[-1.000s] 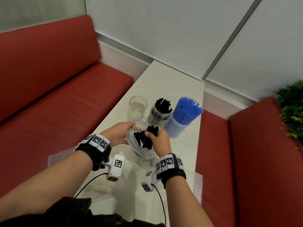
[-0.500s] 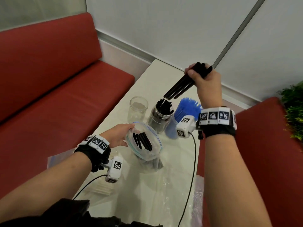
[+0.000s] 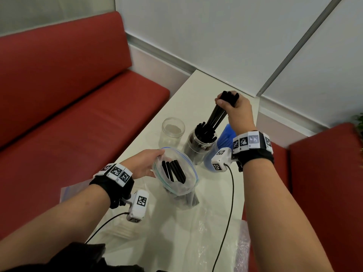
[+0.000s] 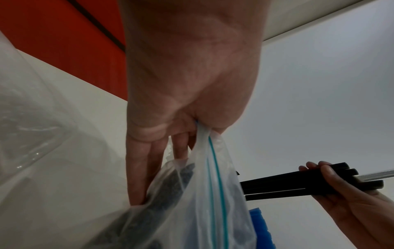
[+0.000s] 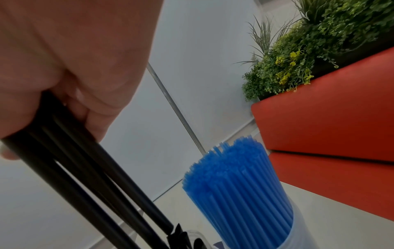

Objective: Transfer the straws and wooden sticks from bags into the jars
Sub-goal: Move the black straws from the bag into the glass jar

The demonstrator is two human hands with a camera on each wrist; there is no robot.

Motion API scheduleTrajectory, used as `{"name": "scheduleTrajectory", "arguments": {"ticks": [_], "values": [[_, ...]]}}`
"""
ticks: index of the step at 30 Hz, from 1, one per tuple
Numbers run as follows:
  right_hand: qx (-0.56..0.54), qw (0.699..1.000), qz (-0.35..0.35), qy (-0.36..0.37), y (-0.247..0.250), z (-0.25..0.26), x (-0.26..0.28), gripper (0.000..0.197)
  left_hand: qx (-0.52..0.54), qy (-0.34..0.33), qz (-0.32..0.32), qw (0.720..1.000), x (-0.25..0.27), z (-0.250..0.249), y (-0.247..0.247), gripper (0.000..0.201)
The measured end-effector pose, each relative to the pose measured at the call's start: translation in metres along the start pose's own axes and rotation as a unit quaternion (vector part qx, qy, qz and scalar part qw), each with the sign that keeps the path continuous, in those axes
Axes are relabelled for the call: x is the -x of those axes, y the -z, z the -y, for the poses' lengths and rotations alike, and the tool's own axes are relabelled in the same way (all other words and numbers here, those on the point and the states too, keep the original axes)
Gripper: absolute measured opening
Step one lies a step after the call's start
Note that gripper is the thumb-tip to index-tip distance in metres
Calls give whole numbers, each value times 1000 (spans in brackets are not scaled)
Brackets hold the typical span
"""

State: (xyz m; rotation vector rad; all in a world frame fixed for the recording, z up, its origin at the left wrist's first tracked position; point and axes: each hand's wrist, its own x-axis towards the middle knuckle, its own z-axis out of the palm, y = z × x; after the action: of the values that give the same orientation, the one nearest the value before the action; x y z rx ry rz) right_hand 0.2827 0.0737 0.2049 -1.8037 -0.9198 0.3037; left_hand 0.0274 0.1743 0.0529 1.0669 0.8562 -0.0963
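Note:
My right hand point(image 3: 230, 107) grips a bunch of black straws point(image 3: 217, 116) by their top ends, lower ends reaching into the middle jar point(image 3: 198, 147), which holds more black straws. In the right wrist view the gripped black straws point(image 5: 85, 176) slant down toward the jar. My left hand point(image 3: 146, 163) pinches the rim of a clear zip bag point(image 3: 176, 179) standing on the table, several black straws still inside. The left wrist view shows my left hand point(image 4: 181, 128) pinching the zip bag point(image 4: 202, 193), with my right hand point(image 4: 341, 190) beyond. An empty glass jar point(image 3: 172, 131) stands left of the middle jar.
A jar of blue straws point(image 5: 241, 185) stands right of the middle jar, mostly hidden behind my right wrist point(image 3: 253, 146). Flat plastic bags point(image 3: 196, 232) lie on the white table point(image 3: 196, 91) near me. Red benches point(image 3: 78, 107) flank the table; a plant point(image 5: 298, 50) is at right.
My right hand drew a bunch of black straws out of the bag, raised it high, then lowered it so the ends enter the middle jar. My left hand kept holding the bag.

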Motion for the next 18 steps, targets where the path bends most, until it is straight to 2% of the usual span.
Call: {"name": "scheduleTrajectory", "arguments": {"ticks": [6, 14, 18], "values": [[-29, 999, -26, 30, 1, 11, -8, 11, 5, 2, 5, 1000, -8, 2, 2, 51], [-7, 998, -50, -49, -15, -19, 2, 15, 24, 3, -11, 1000, -6, 5, 0, 43], [-15, 998, -50, -41, -11, -14, -2, 16, 23, 5, -22, 999, -4, 4, -1, 43]]}}
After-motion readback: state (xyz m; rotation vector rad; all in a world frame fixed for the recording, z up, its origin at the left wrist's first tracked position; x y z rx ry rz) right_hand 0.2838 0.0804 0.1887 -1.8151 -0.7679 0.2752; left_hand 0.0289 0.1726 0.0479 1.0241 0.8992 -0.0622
